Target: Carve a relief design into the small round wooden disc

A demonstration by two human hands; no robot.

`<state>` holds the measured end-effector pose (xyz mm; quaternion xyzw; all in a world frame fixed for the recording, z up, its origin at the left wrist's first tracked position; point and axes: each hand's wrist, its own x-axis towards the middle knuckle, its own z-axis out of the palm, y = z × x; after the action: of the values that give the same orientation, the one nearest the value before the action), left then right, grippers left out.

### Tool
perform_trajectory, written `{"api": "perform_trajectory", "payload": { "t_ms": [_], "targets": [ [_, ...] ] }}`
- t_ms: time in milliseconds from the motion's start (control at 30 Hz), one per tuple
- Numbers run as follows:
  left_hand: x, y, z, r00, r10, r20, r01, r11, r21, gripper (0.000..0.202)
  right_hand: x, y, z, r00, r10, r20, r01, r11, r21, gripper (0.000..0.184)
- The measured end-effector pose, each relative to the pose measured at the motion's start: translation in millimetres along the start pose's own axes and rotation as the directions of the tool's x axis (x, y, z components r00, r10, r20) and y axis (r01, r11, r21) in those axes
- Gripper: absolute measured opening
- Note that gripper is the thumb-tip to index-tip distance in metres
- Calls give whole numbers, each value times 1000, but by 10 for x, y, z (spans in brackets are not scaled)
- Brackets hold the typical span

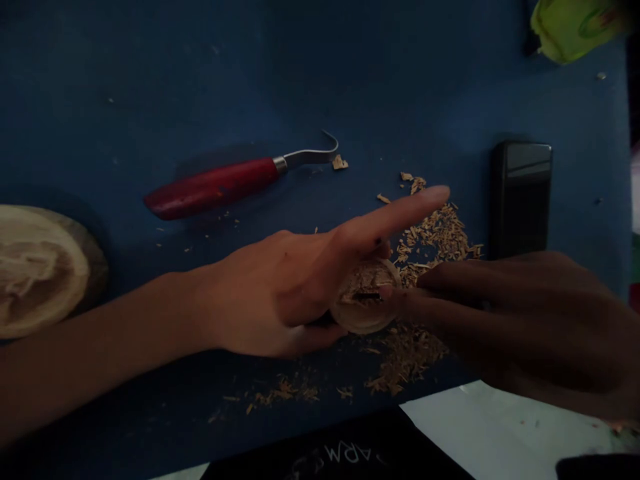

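My left hand grips a small round wooden piece with a hollowed top, its index finger stretched out over the shavings. My right hand comes in from the right, fingers pressed together at the piece's hollow; a thin dark tool tip seems to sit there, but I cannot make it out. A hook knife with a red handle and curved steel blade lies on the blue mat behind my left hand, untouched.
Wood shavings are scattered around and below the piece. A wood slice lies at the left edge. A black phone-like box stands at right, a yellow-green object at top right.
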<state>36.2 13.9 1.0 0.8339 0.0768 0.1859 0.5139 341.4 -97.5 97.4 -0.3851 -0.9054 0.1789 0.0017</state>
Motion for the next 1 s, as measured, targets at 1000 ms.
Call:
{"api": "perform_trajectory", "payload": {
  "t_ms": [1000],
  "targets": [
    [48,33,6,997,65,-45,-61,995,81,80,1,-167,128,983,149,-108,-128,976,176,39]
  ]
}}
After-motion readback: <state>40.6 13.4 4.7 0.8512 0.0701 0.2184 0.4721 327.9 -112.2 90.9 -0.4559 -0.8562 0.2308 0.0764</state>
